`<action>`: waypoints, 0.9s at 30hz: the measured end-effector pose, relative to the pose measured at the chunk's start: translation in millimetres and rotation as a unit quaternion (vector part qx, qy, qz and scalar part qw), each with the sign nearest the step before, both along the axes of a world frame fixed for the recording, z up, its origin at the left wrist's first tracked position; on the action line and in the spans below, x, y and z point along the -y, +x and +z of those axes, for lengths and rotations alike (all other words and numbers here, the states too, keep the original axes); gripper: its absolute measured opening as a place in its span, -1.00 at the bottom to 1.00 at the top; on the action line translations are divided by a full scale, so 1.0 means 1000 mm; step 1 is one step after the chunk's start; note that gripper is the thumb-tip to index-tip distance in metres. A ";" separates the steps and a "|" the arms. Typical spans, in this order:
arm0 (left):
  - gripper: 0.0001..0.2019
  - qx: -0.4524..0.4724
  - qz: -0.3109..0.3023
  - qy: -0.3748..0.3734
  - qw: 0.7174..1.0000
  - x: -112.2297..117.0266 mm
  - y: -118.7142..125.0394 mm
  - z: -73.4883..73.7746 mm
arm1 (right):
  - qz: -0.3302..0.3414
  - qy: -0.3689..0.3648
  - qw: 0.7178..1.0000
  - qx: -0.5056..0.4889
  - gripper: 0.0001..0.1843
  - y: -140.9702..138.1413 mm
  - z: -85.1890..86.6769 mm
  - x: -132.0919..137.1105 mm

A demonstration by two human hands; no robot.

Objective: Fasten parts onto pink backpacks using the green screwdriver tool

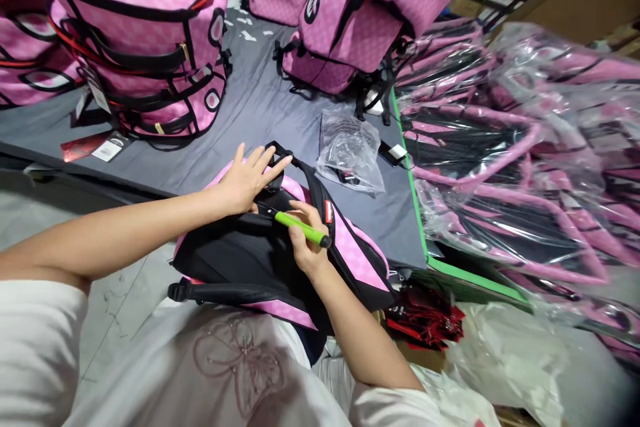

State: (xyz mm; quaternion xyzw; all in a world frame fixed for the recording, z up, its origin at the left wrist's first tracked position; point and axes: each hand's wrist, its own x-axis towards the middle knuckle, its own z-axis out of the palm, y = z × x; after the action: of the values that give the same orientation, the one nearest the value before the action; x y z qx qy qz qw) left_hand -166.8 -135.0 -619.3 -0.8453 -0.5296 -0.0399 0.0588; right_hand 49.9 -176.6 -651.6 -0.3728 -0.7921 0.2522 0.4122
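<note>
**Left hand spread on the backpack, right hand pinching a green pen**

From the head view, we take the black-and-pink backpack as our dial's centre, twelve pointing away from the wearer. It lies tilted across the near edge of the counter, against the wearer's front, which we judge lets the body back it up. The left hand, at eleven o'clock, has its fingers spread over the backpack's upper edge, probably to steady the fabric. At three o'clock, the right hand pinches the green pen between thumb and fingers, its slim end aimed toward the left hand; we think this grip favours fine control. We cannot tell whether that end touches the fabric.

A clear plastic bag lies near at one o'clock. Tall pink backpacks stand at eleven, perhaps set back for working room. Film-wrapped pink bags are piled at two, where we suppose finished packing gathers.
</note>
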 end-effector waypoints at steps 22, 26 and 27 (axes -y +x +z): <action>-0.06 0.050 0.064 -0.011 0.997 -0.004 0.005 -0.005 | 0.165 -0.025 0.945 0.283 -0.74 -0.003 0.048 -0.057; -0.06 0.035 0.065 -0.019 0.997 -0.005 0.005 -0.005 | 0.172 0.000 0.949 0.263 -0.75 -0.008 0.045 -0.056; -0.06 0.034 0.065 -0.020 0.997 -0.006 0.005 -0.005 | 0.170 0.002 0.950 0.262 -0.76 -0.009 0.045 -0.055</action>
State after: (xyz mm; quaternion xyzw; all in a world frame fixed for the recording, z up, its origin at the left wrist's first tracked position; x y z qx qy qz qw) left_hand -162.2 -129.4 -623.9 -0.8082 -0.5859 -0.0537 0.0261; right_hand 40.6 -121.4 -607.0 -0.2843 -0.9247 0.2102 0.1414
